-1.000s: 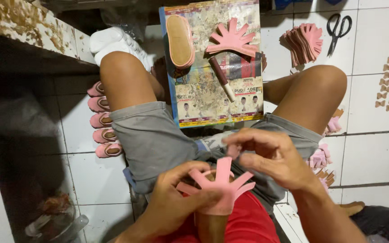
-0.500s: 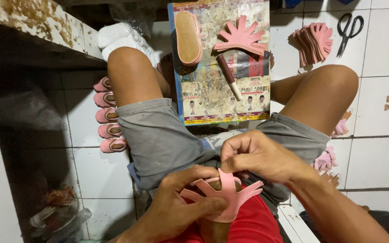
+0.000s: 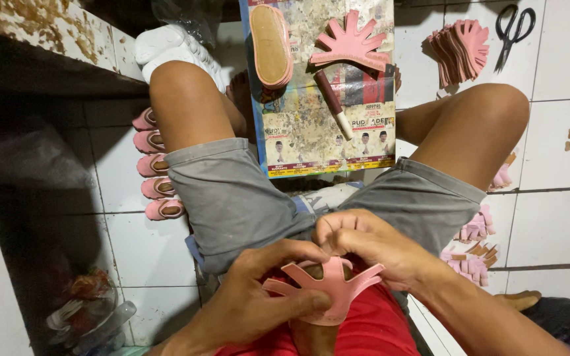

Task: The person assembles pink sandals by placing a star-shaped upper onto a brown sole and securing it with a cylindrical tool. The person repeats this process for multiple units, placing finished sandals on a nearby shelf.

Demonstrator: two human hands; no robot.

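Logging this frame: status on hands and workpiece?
Both hands, left hand and right hand, grip the pink fan-shaped foam cutout over the lap. Nothing blocking.

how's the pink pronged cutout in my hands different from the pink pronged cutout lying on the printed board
The pink pronged cutout in the hands is gripped by the left hand and right hand, curved over a form, prongs spreading sideways. The pink pronged cutout on the printed board lies flat and untouched, prongs fanning away from the person, beside a tan sole with pink edge. Both are the same pink and many-pronged.
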